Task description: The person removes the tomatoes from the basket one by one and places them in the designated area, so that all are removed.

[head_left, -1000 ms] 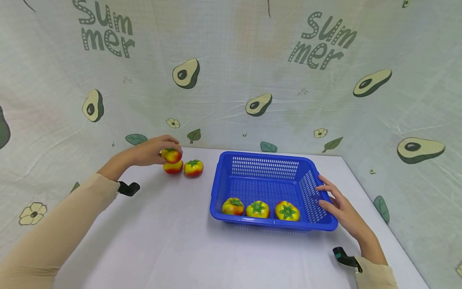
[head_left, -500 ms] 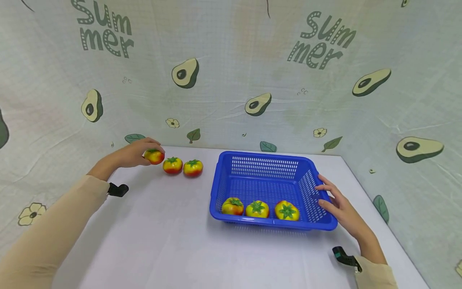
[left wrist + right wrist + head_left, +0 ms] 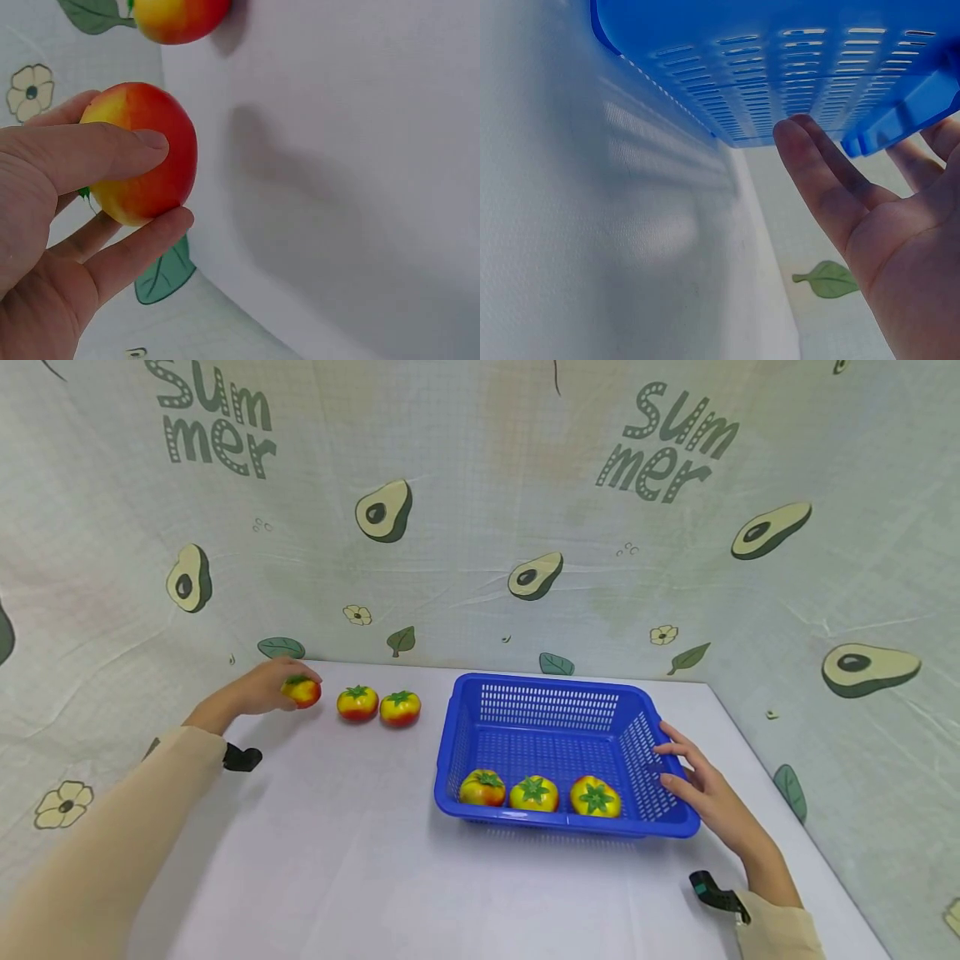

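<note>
Red-yellow fruit (image 3: 306, 692) pinched round its sides by L grip (image 3: 261, 687); prob. light, firm, slick, best held mid-body. Blue basket (image 3: 567, 823) lightly touched at rim by relaxed R grip (image 3: 708, 789).

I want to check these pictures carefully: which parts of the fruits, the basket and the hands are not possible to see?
Left wrist view: the leafy top of the held fruit, mostly hidden by the left hand.
Left wrist view: part of a second fruit, cut off by the top edge.
Head view: undersides of the three fruits in the basket, hidden by their own bodies.
Right wrist view: part of the right hand, cut off by the right edge.
</note>
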`<state>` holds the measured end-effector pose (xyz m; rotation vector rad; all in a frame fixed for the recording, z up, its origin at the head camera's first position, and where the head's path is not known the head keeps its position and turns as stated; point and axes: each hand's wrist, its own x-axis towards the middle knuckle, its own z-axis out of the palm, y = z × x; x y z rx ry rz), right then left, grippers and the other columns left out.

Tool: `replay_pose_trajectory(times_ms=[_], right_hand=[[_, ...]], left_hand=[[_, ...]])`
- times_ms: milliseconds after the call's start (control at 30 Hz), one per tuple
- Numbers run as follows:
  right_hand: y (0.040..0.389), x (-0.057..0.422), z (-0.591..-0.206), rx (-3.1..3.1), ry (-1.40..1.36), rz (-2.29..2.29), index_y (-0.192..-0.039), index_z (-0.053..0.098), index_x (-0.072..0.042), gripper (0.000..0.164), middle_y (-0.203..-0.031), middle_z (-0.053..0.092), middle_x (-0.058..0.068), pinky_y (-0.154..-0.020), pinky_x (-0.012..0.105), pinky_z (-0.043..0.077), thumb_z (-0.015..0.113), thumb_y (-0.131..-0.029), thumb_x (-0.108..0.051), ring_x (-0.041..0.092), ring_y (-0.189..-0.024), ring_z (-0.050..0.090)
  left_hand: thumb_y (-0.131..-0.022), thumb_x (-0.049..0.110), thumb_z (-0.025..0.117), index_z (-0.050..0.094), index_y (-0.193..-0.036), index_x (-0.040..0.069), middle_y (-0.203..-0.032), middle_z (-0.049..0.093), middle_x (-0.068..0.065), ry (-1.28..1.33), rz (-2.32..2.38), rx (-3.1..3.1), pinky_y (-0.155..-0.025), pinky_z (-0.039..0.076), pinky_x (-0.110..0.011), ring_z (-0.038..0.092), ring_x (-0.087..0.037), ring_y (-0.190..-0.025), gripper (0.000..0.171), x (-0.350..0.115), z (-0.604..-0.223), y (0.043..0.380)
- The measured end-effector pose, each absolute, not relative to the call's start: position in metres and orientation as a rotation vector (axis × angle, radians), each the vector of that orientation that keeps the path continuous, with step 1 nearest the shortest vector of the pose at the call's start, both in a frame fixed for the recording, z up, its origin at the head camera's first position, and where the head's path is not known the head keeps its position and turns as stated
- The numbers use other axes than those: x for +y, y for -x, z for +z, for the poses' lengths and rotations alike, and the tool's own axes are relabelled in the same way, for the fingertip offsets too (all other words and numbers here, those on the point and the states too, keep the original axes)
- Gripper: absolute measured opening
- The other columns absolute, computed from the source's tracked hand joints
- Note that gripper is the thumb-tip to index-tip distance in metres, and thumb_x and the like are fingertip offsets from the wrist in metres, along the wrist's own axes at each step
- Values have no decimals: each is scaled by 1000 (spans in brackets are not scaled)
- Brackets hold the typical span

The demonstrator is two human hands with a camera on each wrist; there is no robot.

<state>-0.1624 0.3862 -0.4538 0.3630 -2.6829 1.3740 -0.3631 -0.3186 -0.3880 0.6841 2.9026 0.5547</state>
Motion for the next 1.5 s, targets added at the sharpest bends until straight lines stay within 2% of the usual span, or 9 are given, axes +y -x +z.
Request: replay_pose_trajectory(times_ms=[300, 900, 1233, 1500], right_hand=[[163, 387, -454, -2679, -365, 1378, -146, 51, -9, 40, -178, 16, 3, -98, 5, 34, 60, -108, -20, 56, -156, 18], [164, 386, -454, -2688, -365, 1355, -146, 51, -10, 40, -178, 16, 2, -98, 5, 34, 60, -109, -20, 55, -156, 19], [164, 389, -456, -2675, -384, 1376, -146, 50, -9, 39, -179, 15, 1, -100, 2, 31, 59, -109, -18, 48, -160, 15], [165, 389, -457, -2666, -396, 1381, -146, 50, -9, 39, -178, 16, 1, -100, 1, 31, 59, -109, -17, 50, -158, 16]], left_hand=[[-89, 0, 80, 69, -136, 4, -138, 60, -26, -640, 566, 2926, -110, 43, -71, 48, -47, -127, 49, -321, -411, 373], [-91, 0, 76, 63, -141, 2, -138, 52, -34, -521, 550, 2935, -109, 46, -70, 48, -51, -124, 52, -306, -419, 367], [-92, -1, 74, 61, -144, 1, -139, 50, -34, -525, 562, 2930, -109, 46, -70, 47, -52, -126, 54, -305, -423, 369], [-93, 1, 75, 60, -147, 3, -142, 46, -35, -507, 572, 2922, -108, 47, -70, 45, -53, -128, 56, -304, -424, 367]])
